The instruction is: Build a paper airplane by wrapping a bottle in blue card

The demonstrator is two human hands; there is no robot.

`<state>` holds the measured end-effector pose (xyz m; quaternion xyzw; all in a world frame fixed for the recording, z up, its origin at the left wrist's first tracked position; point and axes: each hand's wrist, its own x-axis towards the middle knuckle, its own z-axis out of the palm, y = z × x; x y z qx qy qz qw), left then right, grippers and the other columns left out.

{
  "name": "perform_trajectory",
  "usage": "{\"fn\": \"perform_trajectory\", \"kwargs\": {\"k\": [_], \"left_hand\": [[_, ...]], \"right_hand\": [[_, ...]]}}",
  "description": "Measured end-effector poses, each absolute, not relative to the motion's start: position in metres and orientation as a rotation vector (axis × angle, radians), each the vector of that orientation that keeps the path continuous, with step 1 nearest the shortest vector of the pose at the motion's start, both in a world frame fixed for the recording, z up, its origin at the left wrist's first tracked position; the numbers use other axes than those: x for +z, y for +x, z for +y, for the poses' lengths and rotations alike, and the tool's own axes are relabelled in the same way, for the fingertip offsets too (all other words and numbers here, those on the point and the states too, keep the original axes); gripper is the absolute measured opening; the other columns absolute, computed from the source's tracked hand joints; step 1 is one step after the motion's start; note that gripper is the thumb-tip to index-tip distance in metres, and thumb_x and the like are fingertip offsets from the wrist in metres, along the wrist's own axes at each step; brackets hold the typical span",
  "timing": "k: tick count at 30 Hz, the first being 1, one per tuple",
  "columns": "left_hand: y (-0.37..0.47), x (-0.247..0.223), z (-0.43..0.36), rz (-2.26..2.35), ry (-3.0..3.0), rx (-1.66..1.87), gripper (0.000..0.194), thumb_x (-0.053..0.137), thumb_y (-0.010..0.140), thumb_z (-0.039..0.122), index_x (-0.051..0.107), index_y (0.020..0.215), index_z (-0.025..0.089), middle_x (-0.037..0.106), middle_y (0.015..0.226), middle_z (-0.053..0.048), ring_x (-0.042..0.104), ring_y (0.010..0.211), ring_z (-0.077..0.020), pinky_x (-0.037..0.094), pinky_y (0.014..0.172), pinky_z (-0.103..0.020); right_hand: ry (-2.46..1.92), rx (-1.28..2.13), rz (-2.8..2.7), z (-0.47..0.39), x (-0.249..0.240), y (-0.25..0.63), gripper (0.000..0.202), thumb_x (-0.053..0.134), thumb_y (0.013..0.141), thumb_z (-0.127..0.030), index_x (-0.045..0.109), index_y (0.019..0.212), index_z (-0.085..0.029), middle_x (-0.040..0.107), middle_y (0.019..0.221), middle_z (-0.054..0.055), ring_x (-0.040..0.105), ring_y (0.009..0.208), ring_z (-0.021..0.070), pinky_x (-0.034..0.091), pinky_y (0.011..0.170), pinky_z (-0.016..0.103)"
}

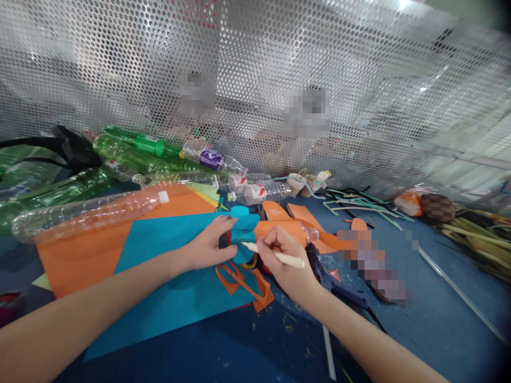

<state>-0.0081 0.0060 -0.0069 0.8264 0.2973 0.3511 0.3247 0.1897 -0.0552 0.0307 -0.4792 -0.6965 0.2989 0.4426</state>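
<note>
A plastic bottle wrapped in orange paper [261,231] lies on its side, its clear neck [313,234] pointing right. Blue cut paper with rounded lobes [243,227] surrounds its left end. My left hand [209,243] grips that end, thumb below and fingers above. Closed around a white marker [293,260], my right hand [290,266] holds its tip at the blue lobes. Whether the tip touches the paper, I cannot tell. Under my left forearm lies a blue paper sheet [159,303]. Curled orange scraps [263,298] rest on its right edge.
Clear bottles [91,213] and green bottles [131,151] lie at the back left, before a perforated metal panel [247,64]. A dark blue glue gun [343,290] lies right of my right hand. Thin tubes [359,202] and dried leaves [475,244] are farther right. Orange paper [80,260] sits left.
</note>
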Motion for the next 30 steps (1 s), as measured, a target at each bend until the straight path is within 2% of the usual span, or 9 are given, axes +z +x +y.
{"fn": "perform_trajectory", "kwargs": {"k": [9, 12, 16, 18, 20, 23, 26, 28, 30], "left_hand": [[-0.01, -0.008, 0.006, 0.775, 2.227, 0.868, 0.043, 0.054, 0.084, 0.03, 0.052, 0.127, 0.023, 0.057, 0.117, -0.01, 0.047, 0.116, -0.0314, 0.039, 0.1, -0.052], [-0.011, -0.006, 0.004, 0.752, 2.129, 0.893, 0.048, 0.047, 0.091, 0.037, 0.043, 0.137, 0.027, 0.053, 0.129, -0.009, 0.043, 0.124, -0.0325, 0.035, 0.104, -0.053], [-0.01, 0.001, 0.0, 0.67, 1.922, 0.906, 0.054, 0.036, 0.096, 0.046, 0.026, 0.147, 0.03, 0.045, 0.142, -0.008, 0.042, 0.128, -0.0329, 0.032, 0.108, -0.052], [-0.01, 0.002, -0.001, 0.646, 1.825, 0.933, 0.057, 0.034, 0.097, 0.049, 0.021, 0.149, 0.03, 0.049, 0.139, -0.009, 0.043, 0.127, -0.0325, 0.033, 0.107, -0.05], [-0.009, 0.001, -0.001, 0.637, 1.758, 0.97, 0.06, 0.034, 0.097, 0.051, 0.017, 0.15, 0.03, 0.055, 0.13, -0.008, 0.047, 0.123, -0.0309, 0.034, 0.106, -0.048], [-0.008, 0.0, -0.002, 0.642, 1.7, 1.012, 0.063, 0.034, 0.097, 0.052, 0.012, 0.151, 0.028, 0.062, 0.119, -0.008, 0.054, 0.115, -0.0288, 0.034, 0.105, -0.047], [-0.007, 0.004, -0.004, 0.641, 1.663, 0.996, 0.064, 0.032, 0.098, 0.052, 0.008, 0.152, 0.029, 0.058, 0.127, -0.008, 0.052, 0.119, -0.0284, 0.033, 0.106, -0.046], [-0.007, 0.007, -0.005, 0.641, 1.66, 0.977, 0.063, 0.031, 0.098, 0.052, 0.006, 0.152, 0.03, 0.056, 0.131, -0.008, 0.051, 0.121, -0.0281, 0.033, 0.106, -0.045], [-0.008, 0.008, -0.005, 0.656, 1.696, 0.984, 0.061, 0.029, 0.099, 0.051, 0.008, 0.151, 0.03, 0.059, 0.127, -0.008, 0.053, 0.117, -0.0277, 0.035, 0.104, -0.045]], "right_hand": [[-1.156, 0.816, -1.678, -0.055, 0.031, 0.192, 0.027, 0.055, 0.083, -0.025, 0.036, 0.065, -0.023, 0.036, 0.05, -0.009, 0.033, 0.043, 0.0078, 0.027, 0.042, 0.021], [-1.073, 0.692, -1.479, -0.054, 0.047, 0.198, 0.026, 0.052, 0.087, -0.026, 0.037, 0.066, -0.024, 0.04, 0.048, -0.009, 0.037, 0.042, 0.0085, 0.031, 0.042, 0.021], [-1.018, 0.4, -1.407, -0.053, 0.077, 0.215, 0.017, 0.053, 0.091, -0.03, 0.047, 0.075, -0.024, 0.049, 0.053, -0.007, 0.045, 0.046, 0.0106, 0.038, 0.046, 0.023], [-1.009, 0.3, -1.44, -0.053, 0.09, 0.226, 0.011, 0.053, 0.092, -0.034, 0.052, 0.085, -0.026, 0.054, 0.063, -0.003, 0.053, 0.055, 0.0135, 0.044, 0.053, 0.027], [-1.039, 0.299, -1.571, -0.054, 0.1, 0.237, 0.013, 0.049, 0.094, -0.039, 0.053, 0.097, -0.027, 0.061, 0.07, 0.0, 0.06, 0.064, 0.0167, 0.047, 0.06, 0.03], [-1.285, 0.367, -1.973, -0.056, 0.107, 0.249, 0.02, 0.044, 0.096, -0.04, 0.058, 0.095, -0.025, 0.066, 0.069, 0.001, 0.063, 0.063, 0.0178, 0.048, 0.06, 0.031], [-1.454, 0.174, -2.339, -0.057, 0.103, 0.255, 0.016, 0.06, 0.086, -0.034, 0.062, 0.099, -0.024, 0.071, 0.086, 0.004, 0.066, 0.075, 0.0224, 0.049, 0.066, 0.034], [-1.414, -0.005, -2.47, -0.056, 0.094, 0.254, 0.036, 0.07, 0.076, -0.028, 0.058, 0.11, -0.023, 0.069, 0.103, 0.007, 0.064, 0.094, 0.0278, 0.05, 0.077, 0.039], [-1.354, -0.086, -2.552, -0.053, 0.083, 0.252, 0.046, 0.072, 0.071, -0.022, 0.055, 0.114, -0.022, 0.067, 0.111, 0.009, 0.06, 0.105, 0.0289, 0.048, 0.087, 0.042]]}}
